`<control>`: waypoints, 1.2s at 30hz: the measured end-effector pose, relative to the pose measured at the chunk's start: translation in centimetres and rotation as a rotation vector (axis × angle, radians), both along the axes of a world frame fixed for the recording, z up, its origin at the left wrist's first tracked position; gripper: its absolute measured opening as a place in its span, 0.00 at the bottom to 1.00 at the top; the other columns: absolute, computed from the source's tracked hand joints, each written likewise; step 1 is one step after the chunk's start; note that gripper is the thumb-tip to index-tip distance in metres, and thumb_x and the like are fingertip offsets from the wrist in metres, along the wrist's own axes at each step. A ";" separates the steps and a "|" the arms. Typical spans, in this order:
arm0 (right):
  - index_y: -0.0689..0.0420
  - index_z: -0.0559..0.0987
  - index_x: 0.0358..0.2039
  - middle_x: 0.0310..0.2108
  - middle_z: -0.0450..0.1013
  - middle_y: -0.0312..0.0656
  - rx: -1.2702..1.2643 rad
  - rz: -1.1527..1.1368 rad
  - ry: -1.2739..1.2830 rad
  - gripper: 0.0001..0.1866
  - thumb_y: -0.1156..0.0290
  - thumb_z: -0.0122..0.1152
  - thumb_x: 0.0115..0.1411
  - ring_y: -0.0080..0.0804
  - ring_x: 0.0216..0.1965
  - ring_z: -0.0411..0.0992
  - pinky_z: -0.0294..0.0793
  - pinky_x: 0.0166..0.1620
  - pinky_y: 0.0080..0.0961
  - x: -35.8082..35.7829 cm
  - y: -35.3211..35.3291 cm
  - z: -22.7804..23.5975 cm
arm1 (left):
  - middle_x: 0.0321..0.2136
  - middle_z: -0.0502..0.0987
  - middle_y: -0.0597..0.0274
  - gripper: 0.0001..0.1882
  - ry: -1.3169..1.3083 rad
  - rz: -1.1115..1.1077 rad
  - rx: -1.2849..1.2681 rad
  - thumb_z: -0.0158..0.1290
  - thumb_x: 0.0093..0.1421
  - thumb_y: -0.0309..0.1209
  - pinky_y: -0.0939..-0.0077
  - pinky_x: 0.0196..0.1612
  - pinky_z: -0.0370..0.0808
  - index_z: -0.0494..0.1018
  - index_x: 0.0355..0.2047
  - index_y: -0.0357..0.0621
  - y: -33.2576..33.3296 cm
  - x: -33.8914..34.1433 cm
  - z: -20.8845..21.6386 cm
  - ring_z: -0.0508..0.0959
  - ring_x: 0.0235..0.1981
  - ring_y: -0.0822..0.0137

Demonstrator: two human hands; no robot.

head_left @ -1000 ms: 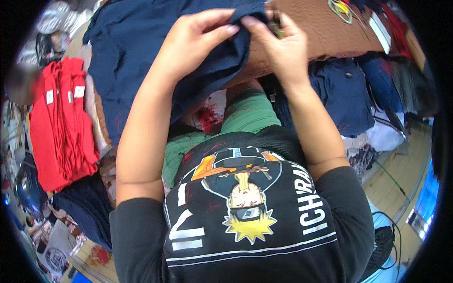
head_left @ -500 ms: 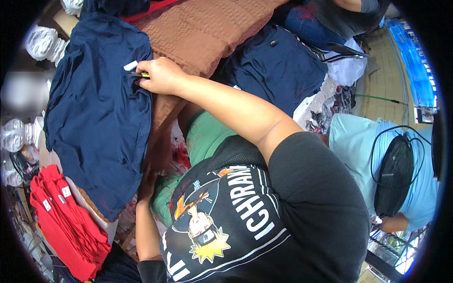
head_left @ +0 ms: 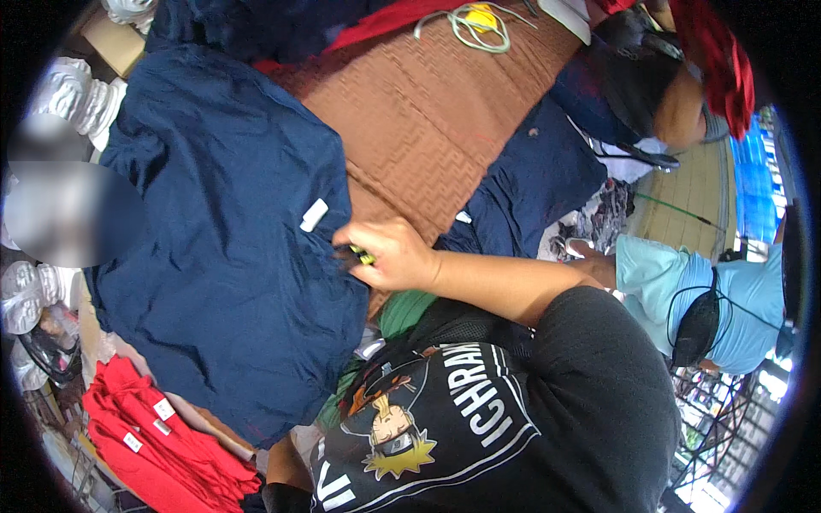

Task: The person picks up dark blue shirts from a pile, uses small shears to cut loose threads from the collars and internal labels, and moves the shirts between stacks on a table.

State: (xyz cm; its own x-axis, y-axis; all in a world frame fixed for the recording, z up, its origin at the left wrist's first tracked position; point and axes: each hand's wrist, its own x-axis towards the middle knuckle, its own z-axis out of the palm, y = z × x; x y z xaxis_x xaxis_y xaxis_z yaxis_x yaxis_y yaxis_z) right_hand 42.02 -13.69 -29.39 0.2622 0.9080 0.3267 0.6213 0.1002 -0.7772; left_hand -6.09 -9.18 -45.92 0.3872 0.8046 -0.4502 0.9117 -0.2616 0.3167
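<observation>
A navy blue garment (head_left: 222,231) is spread over the table in front of me, with a small white label (head_left: 314,215) near its right edge. At that edge, just below the label, my right hand (head_left: 389,254) is closed around small yellow-and-black thread snips (head_left: 363,255). The blades are mostly hidden by the fingers and the cloth. My left forearm (head_left: 286,462) reaches up toward the garment's lower edge. The left hand itself is out of sight behind or under the fabric, so its fingers cannot be seen.
Brown quilted cloth (head_left: 428,128) covers the table, with a pale cord (head_left: 479,38) on it. Folded red garments (head_left: 162,445) lie lower left; white wrapped bundles (head_left: 73,98) line the left. Another navy garment (head_left: 530,188) lies right. People sit nearby, one in light blue (head_left: 744,316).
The view has shifted, so the table sits lower and farther right. My right hand stays by the label with the snips. The navy garment looks more spread out, and my left forearm shows less.
</observation>
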 end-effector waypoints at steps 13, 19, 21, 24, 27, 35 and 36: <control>0.57 0.73 0.35 0.27 0.73 0.41 -0.020 0.155 0.092 0.18 0.75 0.67 0.42 0.41 0.26 0.74 0.73 0.28 0.31 0.7 1.0 0.7 | 0.59 0.65 0.44 0.27 0.199 0.175 -0.169 0.47 0.64 0.45 0.65 0.63 0.57 0.67 0.57 0.39 -3.6 5.0 9.6 0.64 0.61 0.51; 0.58 0.74 0.37 0.28 0.74 0.42 0.044 0.133 0.149 0.19 0.72 0.69 0.42 0.41 0.27 0.74 0.74 0.29 0.32 0.8 0.7 0.5 | 0.59 0.66 0.44 0.27 0.202 0.121 -0.171 0.47 0.64 0.45 0.64 0.63 0.58 0.67 0.56 0.38 -2.7 6.1 8.8 0.65 0.60 0.51; 0.58 0.74 0.38 0.28 0.74 0.43 0.108 0.120 0.202 0.21 0.68 0.70 0.43 0.41 0.27 0.75 0.74 0.30 0.32 0.8 0.6 0.8 | 0.58 0.66 0.44 0.27 0.202 0.099 -0.161 0.48 0.64 0.45 0.64 0.63 0.58 0.67 0.56 0.38 -2.5 5.9 8.0 0.65 0.60 0.51; 0.59 0.75 0.43 0.31 0.74 0.42 -0.010 0.148 0.394 0.23 0.59 0.69 0.51 0.31 0.30 0.75 0.74 0.33 0.29 1.3 -0.3 1.4 | 0.58 0.66 0.44 0.28 0.189 0.057 -0.142 0.48 0.64 0.45 0.64 0.63 0.58 0.67 0.56 0.38 -2.0 5.8 7.0 0.65 0.60 0.51; 0.56 0.74 0.44 0.29 0.73 0.43 -0.023 -0.118 0.475 0.21 0.58 0.65 0.54 0.38 0.29 0.75 0.74 0.33 0.31 1.9 -0.1 0.5 | 0.58 0.66 0.44 0.28 0.182 0.011 -0.113 0.48 0.64 0.46 0.64 0.63 0.58 0.67 0.56 0.38 -1.4 5.6 6.0 0.65 0.60 0.51; 0.63 0.76 0.44 0.46 0.73 0.54 0.079 -0.705 -0.749 0.18 0.67 0.62 0.55 0.45 0.50 0.70 0.69 0.53 0.39 7.3 2.3 -1.1 | 0.58 0.66 0.44 0.28 0.299 -0.230 -0.148 0.49 0.63 0.46 0.64 0.63 0.59 0.67 0.56 0.37 2.2 5.5 4.5 0.65 0.60 0.51; 0.62 0.76 0.44 0.47 0.72 0.56 0.059 -0.593 -0.645 0.19 0.64 0.60 0.54 0.50 0.52 0.68 0.67 0.55 0.42 6.9 0.4 0.7 | 0.58 0.66 0.44 0.28 0.347 -0.262 -0.193 0.49 0.63 0.46 0.64 0.63 0.59 0.67 0.56 0.37 2.3 5.6 4.4 0.65 0.60 0.51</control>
State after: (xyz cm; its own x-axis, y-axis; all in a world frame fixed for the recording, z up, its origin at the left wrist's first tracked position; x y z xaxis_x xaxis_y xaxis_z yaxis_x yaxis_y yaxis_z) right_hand 48.92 -13.30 -28.65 0.4334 0.6579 0.6159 0.9001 -0.3493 -0.2603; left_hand -0.48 -6.92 -41.51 0.3662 0.5891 -0.7203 0.8836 -0.4628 0.0708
